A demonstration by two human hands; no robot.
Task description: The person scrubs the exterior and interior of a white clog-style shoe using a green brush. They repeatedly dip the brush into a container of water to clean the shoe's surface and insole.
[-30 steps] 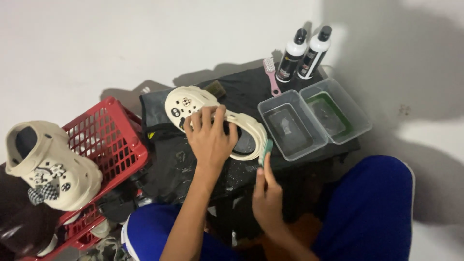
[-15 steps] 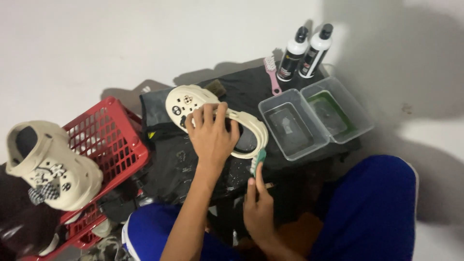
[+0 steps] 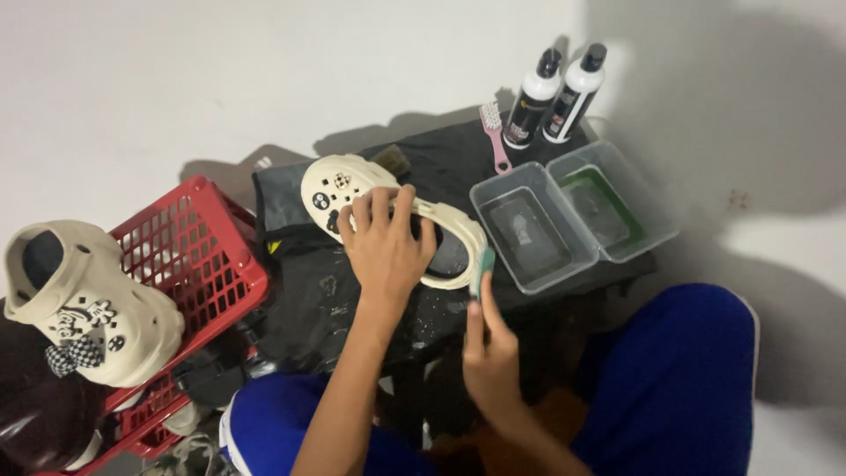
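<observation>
A cream clog (image 3: 339, 185) with black and white charms lies on a black cloth (image 3: 344, 300) in front of me. My left hand (image 3: 385, 247) lies flat on its middle and presses it down. My right hand (image 3: 490, 353) grips a teal-handled brush (image 3: 483, 267), whose head sits against the clog's heel rim. The matching cream clog (image 3: 79, 304) rests on the rim of a red basket (image 3: 189, 256) at the left.
Two clear plastic tubs (image 3: 573, 220) stand side by side at the right, one with something green inside. Behind them stand two black and white bottles (image 3: 555, 92) and a pink brush (image 3: 495, 132). My knees in blue trousers (image 3: 679, 388) frame the cloth.
My right hand has shifted slightly lower and right with the brush along the clog's heel. The left hand has stayed on the clog.
</observation>
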